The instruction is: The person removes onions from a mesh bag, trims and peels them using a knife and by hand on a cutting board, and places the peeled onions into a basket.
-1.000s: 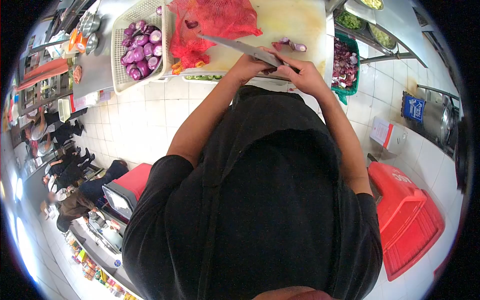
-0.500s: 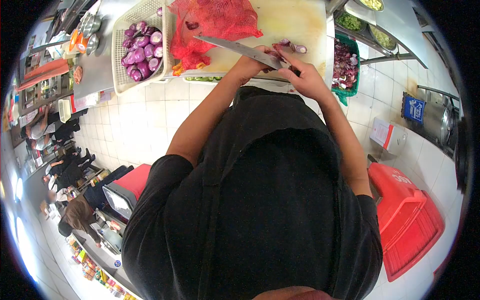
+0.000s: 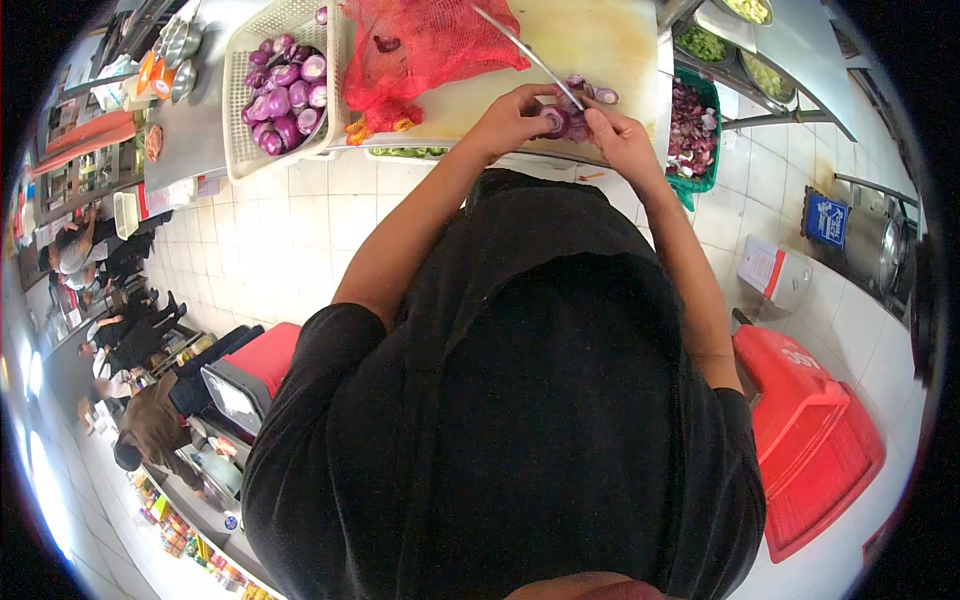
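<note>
In my right hand (image 3: 622, 142) is a kitchen knife (image 3: 525, 52), its long blade slanting up and left over the cutting board (image 3: 465, 115). My left hand (image 3: 512, 122) is closed, fingertips against a cut red onion (image 3: 553, 120) near the board's front edge. More purple onion pieces (image 3: 577, 128) lie between the two hands, partly covered by fingers. Just beyond the knife handle, another cut onion piece (image 3: 606, 96) rests on the board.
A white basket (image 3: 236, 130) of peeled red onions (image 3: 290, 95) stands left, beside a red mesh bag (image 3: 430, 50). A green crate (image 3: 714, 150) of onion scraps is right of the board. Red plastic bin (image 3: 810, 430) stands behind right; other people (image 3: 155, 420) are far left.
The knife has swung from lying nearly level across my hands to a steeper slant, its tip now farther away. My right hand has closed round its handle; my left hand now presses a cut onion.
</note>
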